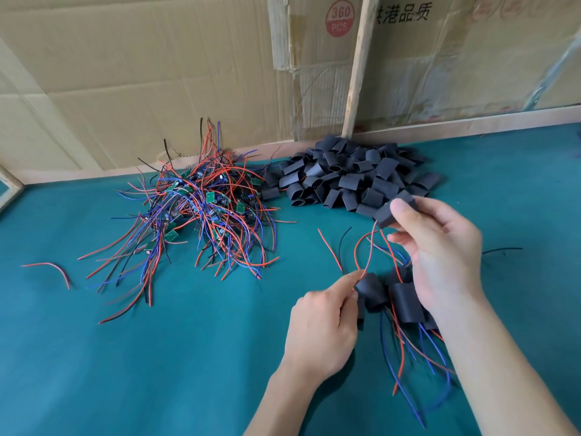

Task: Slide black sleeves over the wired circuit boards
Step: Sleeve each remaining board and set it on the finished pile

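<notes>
Two bare forearms, sleeveless as far as the frame's lower edge. Left hand (320, 322) and right hand (440, 247) ungloved, without rings or a watch. Fingernails short, unpainted.

We saw black sleeves (352, 176) heaped on a teal table cover (157, 357). The circuit boards (210, 197) were green, tangled in red, blue and black wires (220, 240). Tan cardboard (141, 73) carried a red round stamp (340, 17) and black lettering (404, 14).
</notes>
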`<action>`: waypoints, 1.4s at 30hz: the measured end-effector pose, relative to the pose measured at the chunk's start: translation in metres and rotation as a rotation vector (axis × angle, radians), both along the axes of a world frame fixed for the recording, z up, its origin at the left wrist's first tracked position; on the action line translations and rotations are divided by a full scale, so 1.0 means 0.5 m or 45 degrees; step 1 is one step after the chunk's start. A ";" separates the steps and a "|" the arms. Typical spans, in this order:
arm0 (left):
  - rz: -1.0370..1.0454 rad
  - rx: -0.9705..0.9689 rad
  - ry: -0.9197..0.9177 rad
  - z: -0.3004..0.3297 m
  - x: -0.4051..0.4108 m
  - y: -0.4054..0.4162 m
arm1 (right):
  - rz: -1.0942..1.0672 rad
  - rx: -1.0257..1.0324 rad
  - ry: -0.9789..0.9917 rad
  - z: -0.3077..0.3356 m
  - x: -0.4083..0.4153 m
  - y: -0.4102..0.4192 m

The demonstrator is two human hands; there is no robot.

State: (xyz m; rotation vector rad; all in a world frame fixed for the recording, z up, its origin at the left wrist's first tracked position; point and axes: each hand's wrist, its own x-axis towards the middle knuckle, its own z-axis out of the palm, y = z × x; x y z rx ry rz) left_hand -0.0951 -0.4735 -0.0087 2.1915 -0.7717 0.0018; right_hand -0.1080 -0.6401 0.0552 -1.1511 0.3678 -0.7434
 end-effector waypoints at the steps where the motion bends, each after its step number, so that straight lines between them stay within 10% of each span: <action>1: 0.002 0.011 -0.005 0.000 0.000 0.000 | 0.038 -0.026 0.015 0.000 -0.002 0.003; 12: 0.131 -0.260 0.145 0.004 0.005 0.005 | 0.417 -0.671 0.340 -0.025 -0.005 0.039; 42: 0.260 -0.810 0.413 0.016 0.010 0.027 | 0.382 -0.658 0.574 -0.042 0.002 0.082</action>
